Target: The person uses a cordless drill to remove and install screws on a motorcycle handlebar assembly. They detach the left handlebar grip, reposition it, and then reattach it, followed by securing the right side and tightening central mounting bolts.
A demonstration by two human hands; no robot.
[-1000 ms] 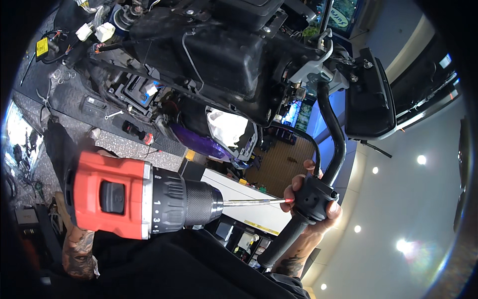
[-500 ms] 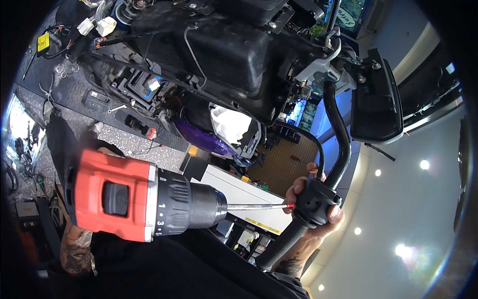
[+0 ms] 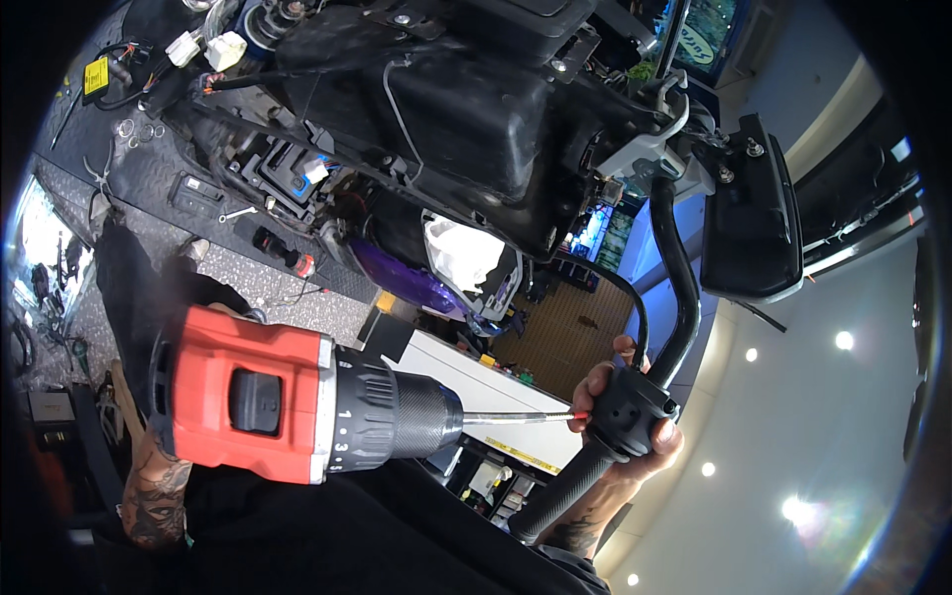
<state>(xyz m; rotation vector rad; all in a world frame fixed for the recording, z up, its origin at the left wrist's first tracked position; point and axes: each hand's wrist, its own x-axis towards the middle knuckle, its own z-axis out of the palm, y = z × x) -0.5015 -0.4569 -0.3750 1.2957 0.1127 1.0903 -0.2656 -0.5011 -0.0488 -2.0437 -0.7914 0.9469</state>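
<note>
A red and black cordless drill (image 3: 253,402) lies sideways across the left of the view. My left hand grips it, mostly hidden behind its body; the tattooed left forearm (image 3: 157,496) comes up below. From the chuck (image 3: 428,415) a long thin metal bit (image 3: 521,418) with a red end points right, at a black switch housing (image 3: 625,412) on a handlebar (image 3: 676,268). My right hand (image 3: 666,448) is closed around that housing, fingers on its far side and thumb in front. The bit's end is beside my fingers; whether it touches a screw I cannot tell. A ribbed black grip (image 3: 560,494) extends below.
A black motorcycle body (image 3: 461,109) fills the top, with a mirror (image 3: 751,208) at right and a purple panel (image 3: 402,278) below. On the mat are a wrench (image 3: 238,213), pliers (image 3: 99,174), a small red-and-black tool (image 3: 283,250) and a yellow-tagged wire connector (image 3: 96,79).
The drill has shifted slightly right, toward the switch housing, in the view. My right hand keeps its hold on the housing. The whole scene has moved a little with my head.
</note>
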